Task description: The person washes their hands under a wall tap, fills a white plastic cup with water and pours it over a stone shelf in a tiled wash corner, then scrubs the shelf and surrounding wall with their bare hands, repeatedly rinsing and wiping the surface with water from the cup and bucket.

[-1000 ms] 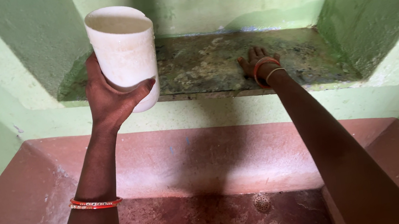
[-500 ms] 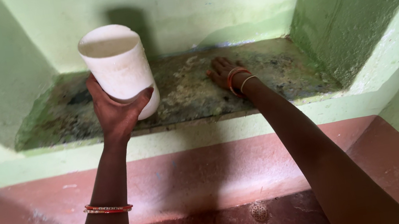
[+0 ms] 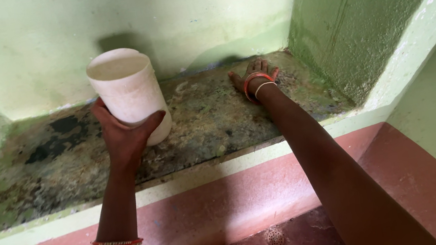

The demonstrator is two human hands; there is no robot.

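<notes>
The shelf lies open left of the white jar; green walls close the back and both sides.

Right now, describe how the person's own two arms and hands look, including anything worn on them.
Both arms are bare, without sleeves. The left hand has a thin red and gold beaded bangle partway up the forearm. The right hand has a wider orange-red bangle at the wrist, with a slim pale bangle just behind it. No rings or gloves are visible.
</notes>
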